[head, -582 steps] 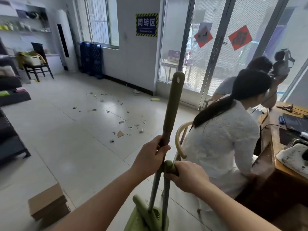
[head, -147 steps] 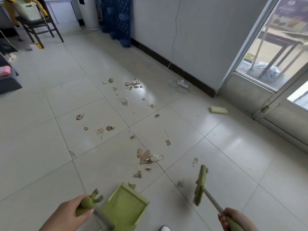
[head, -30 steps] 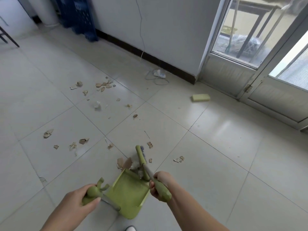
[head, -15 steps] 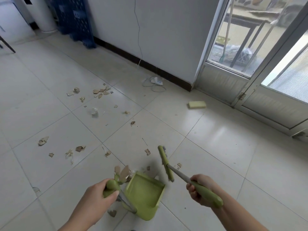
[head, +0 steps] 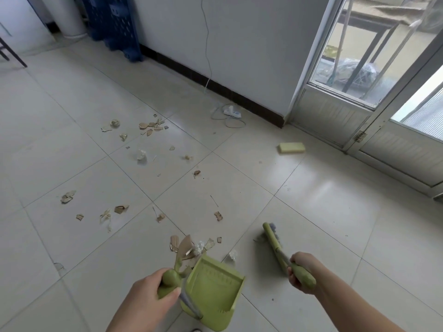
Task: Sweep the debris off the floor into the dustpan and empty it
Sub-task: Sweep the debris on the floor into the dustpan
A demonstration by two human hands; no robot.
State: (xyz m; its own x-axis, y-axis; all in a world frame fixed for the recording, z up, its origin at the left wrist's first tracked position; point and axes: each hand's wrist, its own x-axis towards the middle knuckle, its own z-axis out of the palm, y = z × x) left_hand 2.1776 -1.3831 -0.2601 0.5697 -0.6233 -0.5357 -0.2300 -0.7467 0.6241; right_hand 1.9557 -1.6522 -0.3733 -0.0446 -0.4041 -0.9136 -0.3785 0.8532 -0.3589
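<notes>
Single head-worn view, angled down at floor (head: 311,212).

The green plastic dustpan (head: 214,289) rests on the pale tiled floor (head: 311,200), its mouth toward 11 o'clock, touching a small heap of brown cardboard scraps (head: 185,245). The green short-handled broom (head: 275,245) lies tilted at its 3 o'clock. More scraps (head: 151,127) are scattered toward 10 o'clock.
</notes>
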